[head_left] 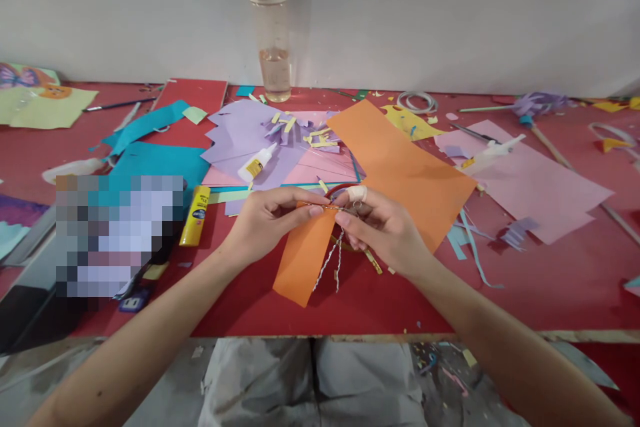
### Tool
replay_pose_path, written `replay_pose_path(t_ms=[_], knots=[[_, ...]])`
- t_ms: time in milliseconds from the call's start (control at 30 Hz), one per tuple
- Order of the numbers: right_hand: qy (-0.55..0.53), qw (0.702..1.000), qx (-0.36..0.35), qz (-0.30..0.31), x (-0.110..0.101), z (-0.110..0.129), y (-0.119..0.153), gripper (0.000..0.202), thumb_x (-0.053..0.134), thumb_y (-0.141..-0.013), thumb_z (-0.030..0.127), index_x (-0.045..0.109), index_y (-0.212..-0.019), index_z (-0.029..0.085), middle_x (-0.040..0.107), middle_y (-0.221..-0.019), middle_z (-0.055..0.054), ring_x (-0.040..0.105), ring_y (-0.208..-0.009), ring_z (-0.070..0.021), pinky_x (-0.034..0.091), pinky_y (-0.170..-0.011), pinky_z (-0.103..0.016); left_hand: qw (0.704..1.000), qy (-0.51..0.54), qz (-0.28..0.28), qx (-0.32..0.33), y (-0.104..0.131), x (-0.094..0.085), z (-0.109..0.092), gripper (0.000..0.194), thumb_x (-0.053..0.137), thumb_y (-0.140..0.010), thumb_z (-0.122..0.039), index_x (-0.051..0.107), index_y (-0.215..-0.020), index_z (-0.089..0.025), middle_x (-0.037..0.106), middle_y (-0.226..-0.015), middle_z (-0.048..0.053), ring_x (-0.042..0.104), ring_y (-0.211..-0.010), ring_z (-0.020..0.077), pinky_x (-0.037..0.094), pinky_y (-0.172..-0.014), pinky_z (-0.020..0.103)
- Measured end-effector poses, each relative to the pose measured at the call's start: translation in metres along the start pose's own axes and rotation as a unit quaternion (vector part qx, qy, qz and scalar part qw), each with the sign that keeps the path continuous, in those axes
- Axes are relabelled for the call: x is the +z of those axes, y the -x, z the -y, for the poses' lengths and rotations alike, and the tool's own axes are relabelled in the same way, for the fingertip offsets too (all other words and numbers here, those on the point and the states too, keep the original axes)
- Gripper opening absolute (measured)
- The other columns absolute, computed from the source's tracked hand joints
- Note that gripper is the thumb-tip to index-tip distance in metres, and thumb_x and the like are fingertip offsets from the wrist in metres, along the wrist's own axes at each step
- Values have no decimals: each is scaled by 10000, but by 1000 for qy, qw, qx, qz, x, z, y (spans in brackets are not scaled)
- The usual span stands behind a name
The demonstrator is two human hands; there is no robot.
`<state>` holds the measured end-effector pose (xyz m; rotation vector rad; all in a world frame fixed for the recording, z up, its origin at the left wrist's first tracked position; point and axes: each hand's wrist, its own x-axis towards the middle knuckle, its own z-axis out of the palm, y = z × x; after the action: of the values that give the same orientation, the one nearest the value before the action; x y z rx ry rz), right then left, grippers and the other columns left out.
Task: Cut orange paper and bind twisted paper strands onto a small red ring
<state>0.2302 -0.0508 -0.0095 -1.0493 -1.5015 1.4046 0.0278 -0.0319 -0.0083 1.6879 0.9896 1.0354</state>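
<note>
My left hand (273,220) pinches the top edge of an orange paper strip (300,263) between thumb and fingers. The strip hangs tilted just above the red table. Close by on the right, my right hand (385,223) has its thumb and fingers pressed together at the strip's upper right corner. A thin white twisted cord (326,263) hangs below these fingertips in two strands. What exactly the right fingertips grip is partly hidden. One right finger wears a light bandage (357,194). Behind the hands lies a large orange sheet (395,170).
A yellow glue stick (195,216) lies left of my hands; a small glue bottle (256,163) rests on purple paper (230,130). A water bottle (274,47) stands at the wall. Pink sheets (520,180), paper scraps and a blurred-out object (120,233) lie around the red table (240,313).
</note>
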Motion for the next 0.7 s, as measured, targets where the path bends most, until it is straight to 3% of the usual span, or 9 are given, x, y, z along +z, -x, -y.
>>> replay_pose_path(t_ms=[700], knots=[[-22,1000,-17,-13,1,-3,1,195,664,-875,371,617,-949,197,500,-519,75,439,-422,-63,400,-410,-192,999,26,-17,13,2,0,1,129,727,-833,-313,784,-926,-244,778,-962,31,729,-906,177,592,-830,263]])
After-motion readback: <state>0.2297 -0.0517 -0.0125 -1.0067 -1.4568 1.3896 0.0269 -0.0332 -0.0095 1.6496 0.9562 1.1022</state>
